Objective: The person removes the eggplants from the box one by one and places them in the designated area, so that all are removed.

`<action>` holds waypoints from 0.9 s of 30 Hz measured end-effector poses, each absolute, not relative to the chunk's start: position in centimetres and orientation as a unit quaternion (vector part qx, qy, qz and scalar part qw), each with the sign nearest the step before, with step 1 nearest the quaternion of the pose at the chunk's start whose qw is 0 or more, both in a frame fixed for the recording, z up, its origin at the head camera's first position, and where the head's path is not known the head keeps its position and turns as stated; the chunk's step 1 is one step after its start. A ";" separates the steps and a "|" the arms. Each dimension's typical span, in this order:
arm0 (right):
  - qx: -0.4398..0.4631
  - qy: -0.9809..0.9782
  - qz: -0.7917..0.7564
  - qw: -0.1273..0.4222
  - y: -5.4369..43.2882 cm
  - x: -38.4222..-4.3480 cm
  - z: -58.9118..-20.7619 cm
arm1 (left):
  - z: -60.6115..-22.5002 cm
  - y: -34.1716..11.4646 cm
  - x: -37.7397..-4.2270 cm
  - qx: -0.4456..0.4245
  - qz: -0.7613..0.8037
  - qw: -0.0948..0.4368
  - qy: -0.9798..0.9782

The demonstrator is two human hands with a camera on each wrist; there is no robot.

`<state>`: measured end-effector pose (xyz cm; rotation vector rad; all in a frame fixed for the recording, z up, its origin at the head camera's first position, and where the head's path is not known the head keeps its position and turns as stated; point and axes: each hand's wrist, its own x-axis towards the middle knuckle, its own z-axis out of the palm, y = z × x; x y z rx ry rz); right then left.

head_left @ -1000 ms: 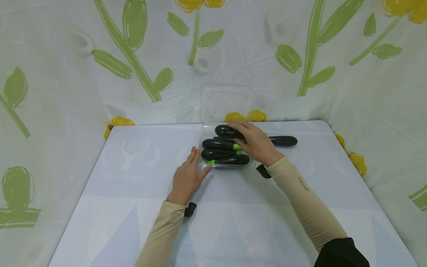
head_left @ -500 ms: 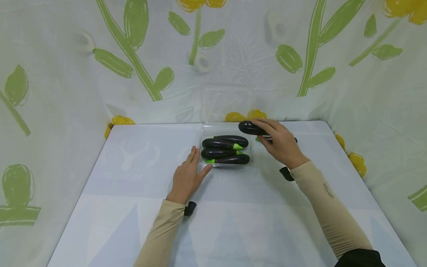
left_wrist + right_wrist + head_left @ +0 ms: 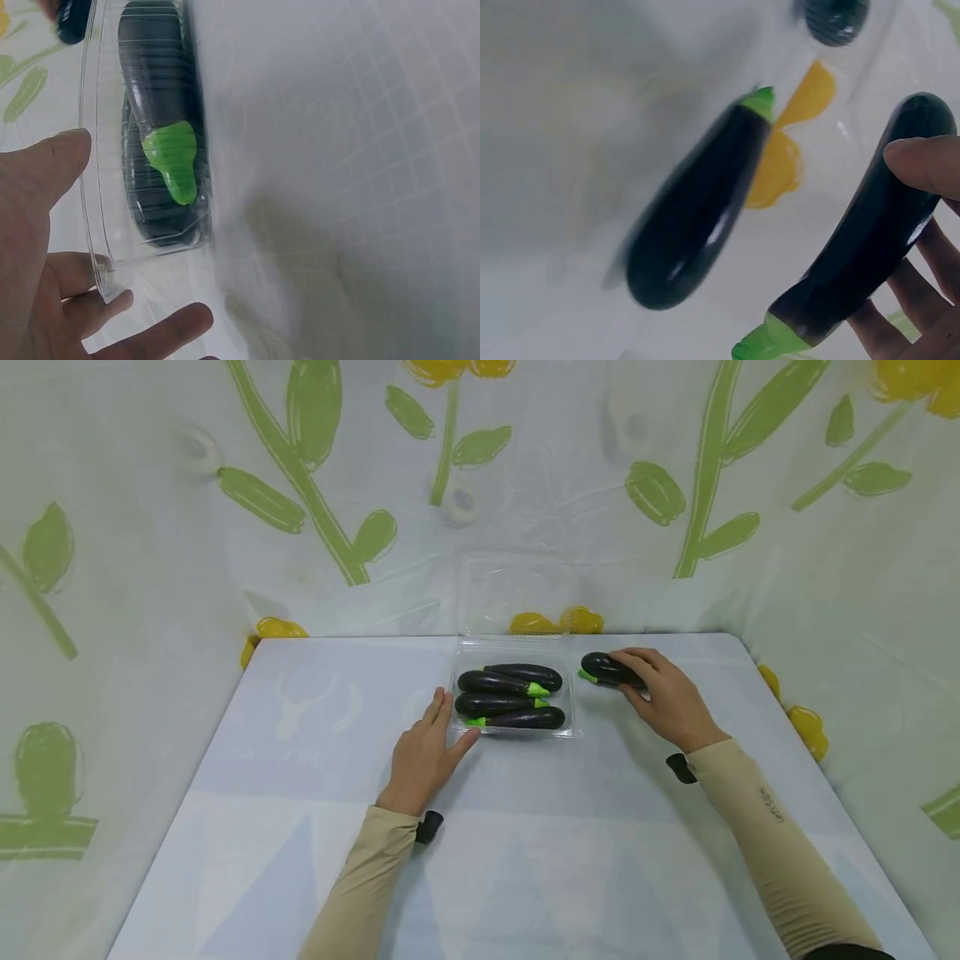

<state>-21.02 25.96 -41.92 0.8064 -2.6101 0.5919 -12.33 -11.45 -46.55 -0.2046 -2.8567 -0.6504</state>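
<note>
My right hand [image 3: 663, 702] grips a dark eggplant [image 3: 603, 664] at the right of the clear plastic container [image 3: 572, 714]. The right wrist view shows the thumb lying along the held eggplant [image 3: 877, 225], its green stem pointing away from the container. A second eggplant [image 3: 697, 202] lies on the table, its green stem towards the container; in the head view it is mostly hidden below the held one. Several eggplants [image 3: 498, 682] lie side by side inside the container. With fingers extended, my left hand [image 3: 423, 756] rests against the container's left wall [image 3: 94, 172].
The container's clear lid [image 3: 487, 593] stands raised at the table's back edge. Behind the white table [image 3: 517, 827] hangs a pale curtain [image 3: 555, 468] with printed green leaves and yellow flowers.
My right hand has lifted the eggplant out from over the container, carried it right and lowered it beside the container, over the lying eggplant. The left hand has stayed at the container's left side.
</note>
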 end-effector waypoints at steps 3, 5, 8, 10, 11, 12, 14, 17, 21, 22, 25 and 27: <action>0.281 -0.925 0.197 0.165 27.0 -21.1 -42.7 | -46.5 -11.5 -12.3 -0.071 -0.219 0.100 -0.968; 0.279 -0.928 0.189 0.161 27.5 -21.3 -43.2 | -46.5 -11.5 -12.3 -0.072 -0.216 0.102 -0.968; 0.276 -0.931 0.177 0.159 28.1 -21.5 -43.8 | -46.5 -11.6 -12.4 -0.072 -0.212 0.103 -0.969; 0.272 -0.935 0.167 0.156 28.3 -21.6 -44.2 | -46.6 -11.6 -12.4 -0.072 -0.212 0.102 -0.969; 0.270 -0.937 0.162 0.152 28.4 -21.6 -44.3 | -46.6 -11.6 -12.4 -0.072 -0.212 0.101 -0.969; 0.268 -0.939 0.157 0.147 28.4 -21.6 -44.4 | -46.6 -11.6 -12.4 -0.072 -0.213 0.100 -0.969; 0.263 -0.944 0.147 0.132 28.5 -21.5 -44.6 | -46.7 -11.6 -12.5 -0.072 -0.216 0.096 -0.969; 0.256 -0.951 0.139 0.108 28.4 -21.4 -44.8 | -46.8 -11.6 -12.5 -0.071 -0.216 0.090 -0.970; 0.250 -0.954 0.136 0.091 28.3 -21.6 -45.0 | -46.8 -11.6 -12.5 -0.071 -0.216 0.093 -0.969; 0.251 -0.954 0.135 0.090 28.3 -21.6 -45.0 | -46.8 -11.6 -12.5 -0.072 -0.216 0.094 -0.969; 0.255 -0.954 0.134 0.088 28.3 -21.9 -45.2 | -46.8 -11.6 -12.5 -0.071 -0.218 0.101 -0.968; 0.254 -0.955 0.130 0.085 28.3 -22.1 -45.3 | -46.9 -11.6 -12.5 -0.070 -0.220 0.100 -0.968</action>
